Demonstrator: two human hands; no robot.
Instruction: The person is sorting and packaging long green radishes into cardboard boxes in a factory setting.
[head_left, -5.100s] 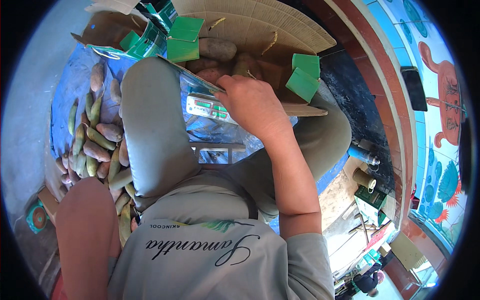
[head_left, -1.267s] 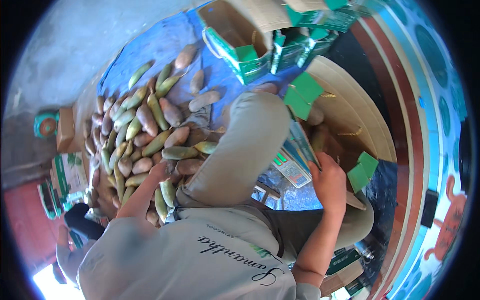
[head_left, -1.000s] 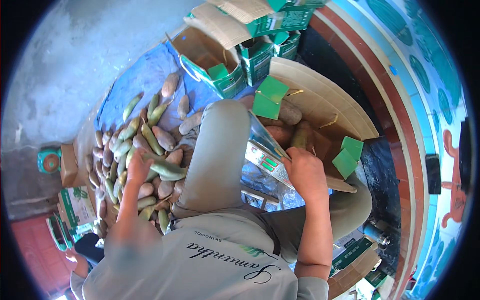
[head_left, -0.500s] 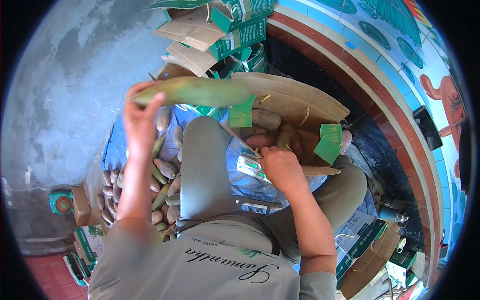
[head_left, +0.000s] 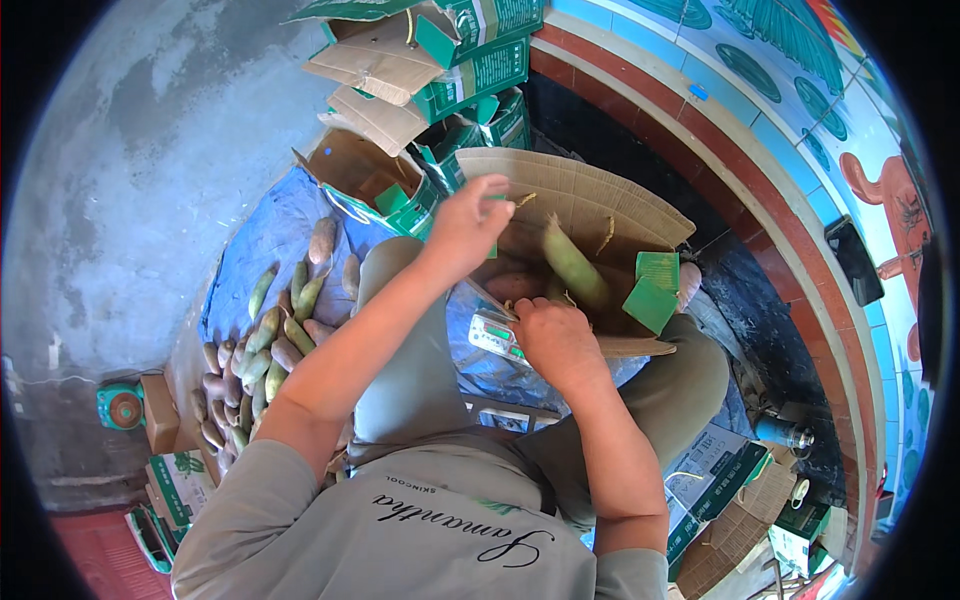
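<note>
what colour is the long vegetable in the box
The long vegetable is green, seen in the head view.

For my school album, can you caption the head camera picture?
Left hand open near a cardboard box, green vegetable inside, right hand gripping the box edge.

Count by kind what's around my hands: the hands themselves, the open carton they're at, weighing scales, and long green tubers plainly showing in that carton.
Hands: 2 (left hand, right hand)
Open carton: 1
Weighing scale: 1
Long green tuber: 1
Total: 5
Not counted: other tubers in the carton, partly hidden.
</note>
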